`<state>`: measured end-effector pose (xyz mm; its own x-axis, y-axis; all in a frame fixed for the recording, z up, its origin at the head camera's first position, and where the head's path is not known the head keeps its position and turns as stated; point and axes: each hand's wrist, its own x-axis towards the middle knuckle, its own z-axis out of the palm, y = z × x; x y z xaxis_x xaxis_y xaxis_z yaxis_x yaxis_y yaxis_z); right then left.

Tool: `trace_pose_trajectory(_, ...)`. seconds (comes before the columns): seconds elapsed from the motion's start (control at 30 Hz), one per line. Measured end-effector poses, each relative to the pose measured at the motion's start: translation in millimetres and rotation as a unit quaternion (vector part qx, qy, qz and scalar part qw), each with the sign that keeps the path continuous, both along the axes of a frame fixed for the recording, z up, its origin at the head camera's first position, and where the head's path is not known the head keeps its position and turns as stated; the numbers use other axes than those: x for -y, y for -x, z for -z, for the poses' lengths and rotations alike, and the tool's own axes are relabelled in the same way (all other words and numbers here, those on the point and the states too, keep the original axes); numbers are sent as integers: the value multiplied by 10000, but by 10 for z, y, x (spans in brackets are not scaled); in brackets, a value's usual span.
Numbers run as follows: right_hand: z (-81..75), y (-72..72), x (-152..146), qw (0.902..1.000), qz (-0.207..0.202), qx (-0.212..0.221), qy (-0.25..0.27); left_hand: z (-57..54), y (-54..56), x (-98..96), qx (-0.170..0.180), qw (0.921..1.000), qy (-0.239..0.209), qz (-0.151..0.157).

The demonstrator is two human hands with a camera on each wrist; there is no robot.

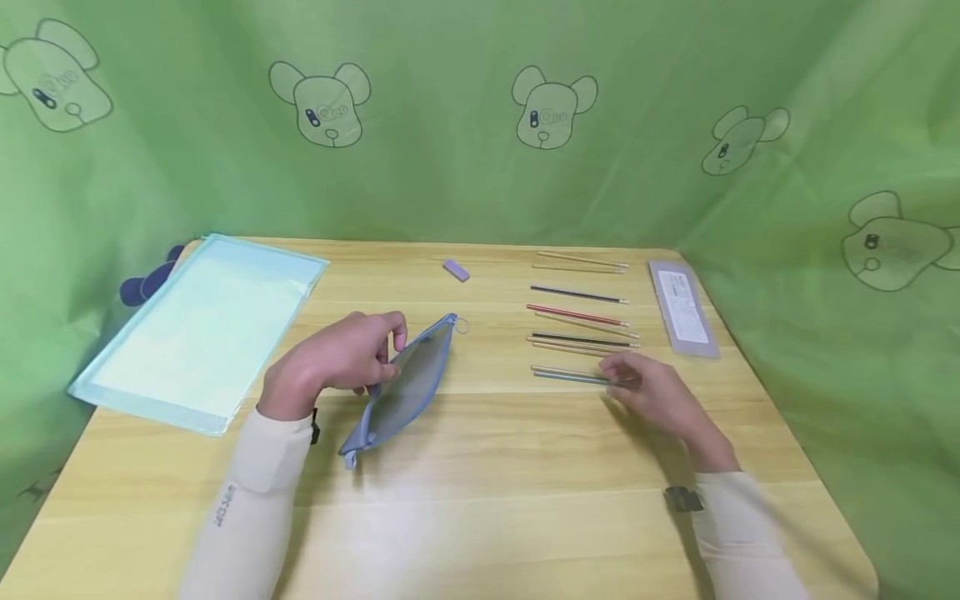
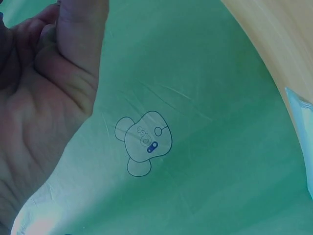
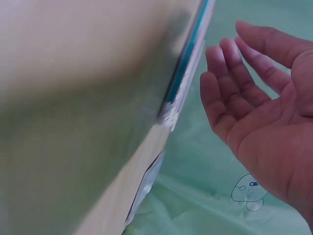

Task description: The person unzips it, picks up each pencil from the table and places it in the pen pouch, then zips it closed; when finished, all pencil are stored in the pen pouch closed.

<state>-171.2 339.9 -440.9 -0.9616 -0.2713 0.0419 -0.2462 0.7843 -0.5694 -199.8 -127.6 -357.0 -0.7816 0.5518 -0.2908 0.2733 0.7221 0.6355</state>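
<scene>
My left hand pinches the upper edge of a blue zippered pencil pouch, which stands tilted with its mouth parted. In the left wrist view, the left hand shows mostly palm, and the pouch is out of sight. On the right, my right hand hovers by the eraser ends of a teal pencil and a plain wooden pencil. The right wrist view has the right hand with fingers loosely bent and nothing between them, apart from the teal pencil.
Above that pair lie several more pencils, among them a red pencil and a dark pencil. A purple eraser lies at the back. A labelled plastic case is at the right edge, a pale teal zip folder at the left.
</scene>
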Motion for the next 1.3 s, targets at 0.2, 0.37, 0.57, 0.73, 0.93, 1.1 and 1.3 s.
trace_pose_trajectory(0.2, 97, 9, -61, 9995, -76, -52, -292, -1, 1, -9, -16, 10000, -23, 54)
trace_pose_trajectory(0.37, 87, 30, -42, 9991, -64, -23, -417, 10, 1, -6, -17, 10000, -5, 36)
trace_pose_trajectory(0.57, 77, 56, -29, 9978, -3, 27, -665, 6, -2, -3, -87, 9999, 16, 69)
trace_pose_trajectory(0.73, 88, 87, -44, 9958, 136, 41, -904, -3, -9, 1, -132, 9999, 44, 63)
trace_pose_trajectory(0.93, 74, 98, -7, 9929, 28, 280, -1157, -14, -10, 28, -179, 9998, 33, 80)
trace_pose_trajectory(1.1, 70, 35, 64, 9945, -87, 379, -977, -18, -11, 35, -219, 9997, 28, 77)
trace_pose_trajectory(1.3, 146, -27, 161, 9949, -300, 279, -923, -6, 1, 28, -223, 9997, 26, 113)
